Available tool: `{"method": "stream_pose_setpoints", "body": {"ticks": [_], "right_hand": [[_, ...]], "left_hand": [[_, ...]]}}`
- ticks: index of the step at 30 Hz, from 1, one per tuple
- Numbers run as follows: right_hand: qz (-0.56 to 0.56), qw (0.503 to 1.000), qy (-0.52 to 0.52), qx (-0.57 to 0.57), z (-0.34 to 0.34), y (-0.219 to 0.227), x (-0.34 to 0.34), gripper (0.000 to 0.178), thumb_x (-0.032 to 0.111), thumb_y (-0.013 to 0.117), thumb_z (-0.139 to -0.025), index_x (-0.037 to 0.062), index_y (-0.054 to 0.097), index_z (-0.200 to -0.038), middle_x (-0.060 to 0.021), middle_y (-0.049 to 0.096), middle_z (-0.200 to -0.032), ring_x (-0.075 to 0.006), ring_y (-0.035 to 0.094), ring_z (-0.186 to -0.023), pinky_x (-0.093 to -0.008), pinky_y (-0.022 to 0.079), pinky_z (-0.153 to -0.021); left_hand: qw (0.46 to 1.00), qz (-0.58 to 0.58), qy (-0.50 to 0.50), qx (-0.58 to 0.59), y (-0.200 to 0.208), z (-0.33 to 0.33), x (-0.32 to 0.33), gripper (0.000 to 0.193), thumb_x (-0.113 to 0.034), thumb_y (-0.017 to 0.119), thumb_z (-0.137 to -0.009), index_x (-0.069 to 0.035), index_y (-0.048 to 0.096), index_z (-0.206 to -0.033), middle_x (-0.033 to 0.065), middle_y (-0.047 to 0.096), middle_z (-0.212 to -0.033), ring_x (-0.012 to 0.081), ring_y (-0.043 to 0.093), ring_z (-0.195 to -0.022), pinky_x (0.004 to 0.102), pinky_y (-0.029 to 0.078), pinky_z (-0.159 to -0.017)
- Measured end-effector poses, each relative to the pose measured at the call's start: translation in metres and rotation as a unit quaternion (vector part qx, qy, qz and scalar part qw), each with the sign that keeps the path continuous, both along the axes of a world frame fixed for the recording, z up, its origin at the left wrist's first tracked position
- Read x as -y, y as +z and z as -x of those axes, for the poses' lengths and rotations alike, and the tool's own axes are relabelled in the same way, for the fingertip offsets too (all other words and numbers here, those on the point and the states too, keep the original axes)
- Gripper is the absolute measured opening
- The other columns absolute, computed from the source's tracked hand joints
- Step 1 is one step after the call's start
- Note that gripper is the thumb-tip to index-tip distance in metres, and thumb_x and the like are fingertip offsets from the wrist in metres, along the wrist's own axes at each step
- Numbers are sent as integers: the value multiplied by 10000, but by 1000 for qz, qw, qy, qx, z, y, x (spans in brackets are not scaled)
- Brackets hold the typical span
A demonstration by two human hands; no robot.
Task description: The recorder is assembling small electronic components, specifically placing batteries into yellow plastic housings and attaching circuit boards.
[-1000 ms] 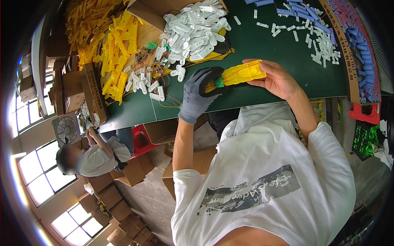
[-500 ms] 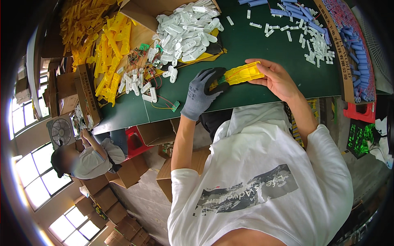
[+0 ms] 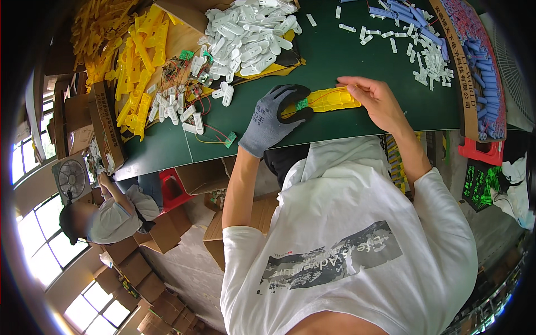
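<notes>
My left hand (image 3: 276,120), in a grey and black glove, is closed around the left end of a yellow plastic shell (image 3: 335,99) low over the table's front part. A small green circuit board (image 3: 302,105) sits in the shell beside the gloved fingers, and a thin red wire runs from it along the shell. My bare right hand (image 3: 382,106) is at the shell's right end, its fingers stretched out and apart. Its thumb is close to the shell's edge; whether it touches is hard to tell.
White plastic pieces (image 3: 245,39) are heaped beyond my left hand, with yellow shells (image 3: 142,61) farther left. A wired green board (image 3: 230,139) lies near the table edge. Small white parts (image 3: 432,70) and blue cylindrical cells (image 3: 410,15) lie far right, beside a cardboard box (image 3: 460,72). A co-worker (image 3: 120,215) sits left.
My right hand has loosened from the shell's right end and its fingers have straightened. The left hand keeps its hold. The view has shifted slightly.
</notes>
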State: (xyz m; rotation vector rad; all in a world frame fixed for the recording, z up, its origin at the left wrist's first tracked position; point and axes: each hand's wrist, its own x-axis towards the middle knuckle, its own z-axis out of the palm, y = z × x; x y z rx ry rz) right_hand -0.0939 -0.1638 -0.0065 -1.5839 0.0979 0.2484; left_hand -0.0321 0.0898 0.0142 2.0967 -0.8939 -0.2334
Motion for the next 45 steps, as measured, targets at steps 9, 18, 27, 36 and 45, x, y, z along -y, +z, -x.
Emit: {"method": "stream_pose_setpoints", "body": {"ticks": [9,18,27,36,45], "right_hand": [[260,956,-24,136,1,17,-11,280,212,567,-965,32,651,-1163,-132,686,-1102,-265,671,-929,-301,528,-754],[334,895,72,285,3,11,-4,373,232,731,-815,65,660,-1141,-78,665,-1091,-254,569,-1095,-382,445,-941],[319,906,91,261,-2,4,5,450,239,785,-741,74,676,-1145,-56,674,-1053,-240,575,-1017,-370,447,-926],[296,918,132,226,-12,21,2,478,122,809,-674,41,679,-1126,-93,674,-1030,-265,586,-970,-366,463,-895],[320,846,235,355,-127,54,-54,215,153,669,-836,51,694,-1024,-95,658,-993,-303,635,-907,-357,513,-817]], "left_hand": [[999,-9,21,47,-9,4,5,462,-137,782,-693,-55,649,-1128,142,638,-1124,349,585,-1029,399,491,-890],[1000,0,-10,4,-7,1,3,410,-160,770,-737,-62,631,-1111,119,618,-1154,340,565,-1053,403,483,-902],[1000,-1,-14,-1,-6,2,7,429,-101,777,-714,-43,639,-1116,135,629,-1162,347,582,-1050,396,489,-899],[998,22,-8,66,-11,4,-1,467,-266,770,-753,-96,631,-1165,99,632,-1131,298,582,-1056,393,485,-911],[990,-3,0,140,-13,7,4,496,-306,741,-772,-44,615,-1173,145,615,-1141,311,583,-1047,405,480,-912]]}}
